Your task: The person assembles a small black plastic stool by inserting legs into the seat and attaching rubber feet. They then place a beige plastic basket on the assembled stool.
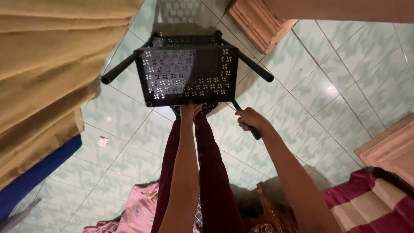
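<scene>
Stool (189, 73) tipped above floor (319, 86): left hand (189, 110) pinching seat edge, right hand (250, 120) wrapped around leg (246, 118) for steadying.

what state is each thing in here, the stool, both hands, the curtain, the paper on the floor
black perforated stool: tipped over, legs pointing outward, held off the floor
left hand: fingers gripping the seat's near edge
right hand: closed around one stool leg
yellow curtain: hanging in folds
white paper scrap: crumpled, lying on the tile floor

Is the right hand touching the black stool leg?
Touching. The head view shows the right hand wrapped around a leg of the black stool.
</scene>
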